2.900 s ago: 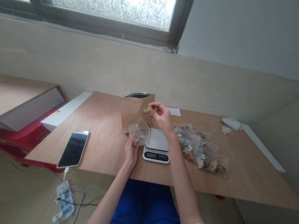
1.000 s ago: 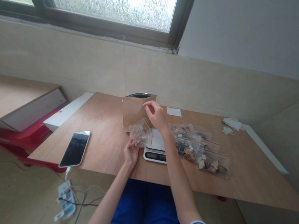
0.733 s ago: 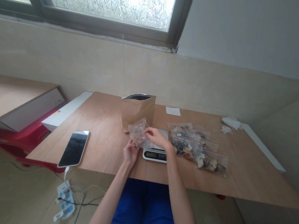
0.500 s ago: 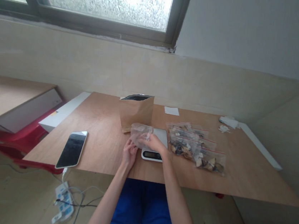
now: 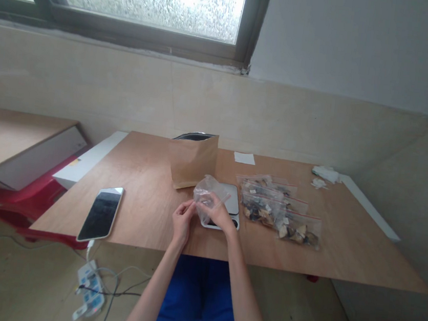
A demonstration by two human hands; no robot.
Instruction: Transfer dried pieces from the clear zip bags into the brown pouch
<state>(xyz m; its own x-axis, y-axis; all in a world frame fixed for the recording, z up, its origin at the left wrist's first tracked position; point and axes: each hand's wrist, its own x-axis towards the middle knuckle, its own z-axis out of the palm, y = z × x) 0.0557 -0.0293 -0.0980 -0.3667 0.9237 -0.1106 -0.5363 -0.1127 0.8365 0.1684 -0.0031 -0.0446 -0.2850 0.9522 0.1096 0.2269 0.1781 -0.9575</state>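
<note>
A clear plastic bag (image 5: pixel 207 184) hangs crumpled between my hands, above the front of a white digital kitchen scale (image 5: pixel 233 200). My left hand (image 5: pixel 183 220) is closed in a pinch at the bag's left edge. My right hand (image 5: pixel 218 213) is closed on the bag from the right, its fingers seen through the film; whether they are inside it I cannot tell. Part of the scale's display is hidden by the bag and hand. Just behind stands an open brown paper pouch (image 5: pixel 193 162) with a silvery lining; what it holds does not show.
Several zip bags of dark and tan dried pieces (image 5: pixel 298 231) lie overlapping right of the scale. A phone (image 5: pixel 101 213) on a cable lies at the left, above a power strip (image 5: pixel 90 288) on the floor. White paper (image 5: pixel 244 158) and crumpled tissue (image 5: pixel 326 174) lie toward the back.
The plastic bag has turned from lying sideways to more upright and shifted slightly right. My left hand has risen to its edge, and my right hand has drawn a little nearer to me.
</note>
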